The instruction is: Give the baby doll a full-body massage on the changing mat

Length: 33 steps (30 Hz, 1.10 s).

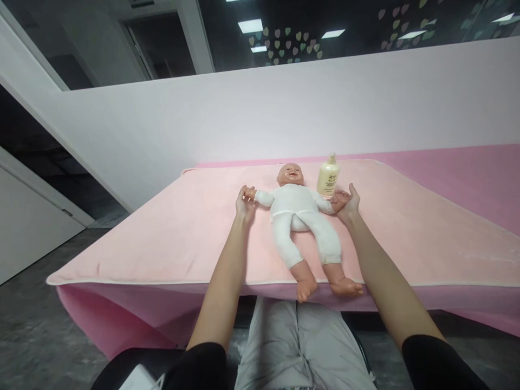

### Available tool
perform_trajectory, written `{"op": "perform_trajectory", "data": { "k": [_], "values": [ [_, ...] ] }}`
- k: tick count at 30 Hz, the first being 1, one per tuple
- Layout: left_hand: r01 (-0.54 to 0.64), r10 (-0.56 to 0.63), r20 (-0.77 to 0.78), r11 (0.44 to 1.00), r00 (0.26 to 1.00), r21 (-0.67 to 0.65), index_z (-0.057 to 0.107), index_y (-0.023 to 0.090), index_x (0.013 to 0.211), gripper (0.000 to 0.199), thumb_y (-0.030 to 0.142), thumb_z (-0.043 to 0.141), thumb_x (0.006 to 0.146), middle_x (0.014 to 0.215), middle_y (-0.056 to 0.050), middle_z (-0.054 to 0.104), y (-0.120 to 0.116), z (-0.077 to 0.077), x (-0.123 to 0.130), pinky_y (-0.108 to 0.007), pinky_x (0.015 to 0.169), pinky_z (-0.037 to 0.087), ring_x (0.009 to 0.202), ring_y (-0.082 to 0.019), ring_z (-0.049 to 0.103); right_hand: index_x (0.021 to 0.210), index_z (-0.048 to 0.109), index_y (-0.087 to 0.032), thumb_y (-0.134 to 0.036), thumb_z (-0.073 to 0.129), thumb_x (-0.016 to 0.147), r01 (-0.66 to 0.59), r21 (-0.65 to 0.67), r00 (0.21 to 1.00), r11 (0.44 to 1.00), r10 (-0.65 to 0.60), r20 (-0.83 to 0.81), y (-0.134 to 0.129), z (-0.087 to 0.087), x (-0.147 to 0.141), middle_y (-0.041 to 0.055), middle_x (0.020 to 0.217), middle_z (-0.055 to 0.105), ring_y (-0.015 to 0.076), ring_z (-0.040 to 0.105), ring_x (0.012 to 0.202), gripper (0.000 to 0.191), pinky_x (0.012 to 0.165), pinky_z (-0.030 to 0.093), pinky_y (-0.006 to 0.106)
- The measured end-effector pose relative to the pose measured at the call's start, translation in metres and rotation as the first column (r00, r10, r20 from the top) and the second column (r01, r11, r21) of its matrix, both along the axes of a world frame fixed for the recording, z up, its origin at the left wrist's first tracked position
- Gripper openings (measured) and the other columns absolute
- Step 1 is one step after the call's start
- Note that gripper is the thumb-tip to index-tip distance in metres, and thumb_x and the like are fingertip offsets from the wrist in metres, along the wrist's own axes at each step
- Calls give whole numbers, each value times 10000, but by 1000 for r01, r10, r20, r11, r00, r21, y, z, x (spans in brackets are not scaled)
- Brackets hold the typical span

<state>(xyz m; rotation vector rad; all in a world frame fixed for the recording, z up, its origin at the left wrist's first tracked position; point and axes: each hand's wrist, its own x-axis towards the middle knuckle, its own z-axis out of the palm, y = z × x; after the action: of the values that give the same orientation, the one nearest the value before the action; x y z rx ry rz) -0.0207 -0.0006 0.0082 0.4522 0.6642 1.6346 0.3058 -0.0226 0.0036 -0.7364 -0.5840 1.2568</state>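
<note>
A baby doll (298, 199) with a white cloth body lies face up on the pink mat, its head toward the wall and its bare feet at the mat's front edge. My left hand (245, 203) holds the doll's hand on the left side, fingers curled around it. On the right side, my right hand (349, 203) is under the doll's other hand, which rests on my fingers; my thumb points up, apart from it. A pale yellow pump bottle (327, 176) stands upright just behind my right hand, beside the doll's shoulder.
The pink mat (162, 238) covers a table set against a white wall (284, 114). Pink cloth (117, 314) hangs below its front edge. Dark glass with heart stickers is above the wall. A white object (139, 377) shows at the bottom left.
</note>
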Motion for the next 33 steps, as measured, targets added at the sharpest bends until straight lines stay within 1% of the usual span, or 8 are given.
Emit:
{"op": "perform_trajectory", "data": {
  "k": [6, 13, 17, 21, 23, 27, 33],
  "values": [
    [6, -6, 10, 1000, 1000, 9, 590, 252, 1058, 218, 344, 535, 868, 1178, -81, 592, -1, 0, 0, -291, 762, 503, 895, -169, 620, 640, 631, -160, -600, 452, 819, -44, 23, 998, 999, 43, 36, 1, -1, 1, -16, 358, 377, 112, 429, 378, 507, 514, 488, 259],
    [8, -8, 4, 1000, 1000, 11, 594, 255, 1033, 200, 352, 534, 868, 1167, -74, 597, 1, -1, -1, -293, 754, 507, 873, -166, 625, 553, 553, -183, -584, 508, 788, -29, 10, 999, 1000, 29, 14, 3, -3, 1, -19, 369, 380, 106, 425, 378, 467, 549, 510, 275],
    [7, -6, -4, 1000, 1000, 14, 598, 258, 1020, 192, 357, 537, 869, 1179, -70, 587, 1, -1, -1, -304, 760, 509, 861, -164, 631, 560, 539, -194, -583, 550, 762, -13, 12, 1000, 1000, 13, 23, 3, -2, 1, -28, 380, 392, 103, 417, 368, 438, 528, 503, 276],
    [9, -9, -7, 1000, 1000, 17, 601, 257, 1031, 206, 365, 556, 861, 1155, -76, 596, -1, 0, 0, -302, 768, 513, 891, -175, 633, 571, 524, -210, -596, 581, 732, -34, 9, 999, 999, 34, 34, 2, -1, 0, -39, 372, 373, 116, 424, 379, 422, 518, 502, 286],
    [13, -13, -4, 1000, 1000, 17, 597, 257, 1042, 214, 364, 559, 860, 1144, -79, 598, -1, 1, 0, -301, 766, 515, 894, -179, 631, 573, 511, -211, -593, 592, 725, -34, 10, 999, 999, 33, 28, 2, -2, 1, -36, 386, 394, 117, 434, 389, 419, 523, 503, 286],
    [22, -22, -5, 1000, 1000, 19, 591, 252, 1046, 215, 359, 552, 864, 1150, -85, 596, -2, 2, 0, -291, 749, 515, 883, -176, 627, 576, 503, -207, -581, 571, 745, -21, 22, 1000, 1000, 21, 18, 3, -3, 1, -25, 409, 423, 119, 450, 407, 416, 523, 496, 283],
    [13, -13, -5, 1000, 1000, 11, 597, 261, 1026, 194, 359, 554, 863, 1157, -72, 588, -3, 2, 0, -302, 758, 513, 901, -180, 627, 569, 473, -212, -582, 530, 769, -7, 53, 1000, 999, 6, 15, 3, -4, 0, -27, 405, 399, 120, 437, 405, 425, 506, 483, 277]
  ]
}}
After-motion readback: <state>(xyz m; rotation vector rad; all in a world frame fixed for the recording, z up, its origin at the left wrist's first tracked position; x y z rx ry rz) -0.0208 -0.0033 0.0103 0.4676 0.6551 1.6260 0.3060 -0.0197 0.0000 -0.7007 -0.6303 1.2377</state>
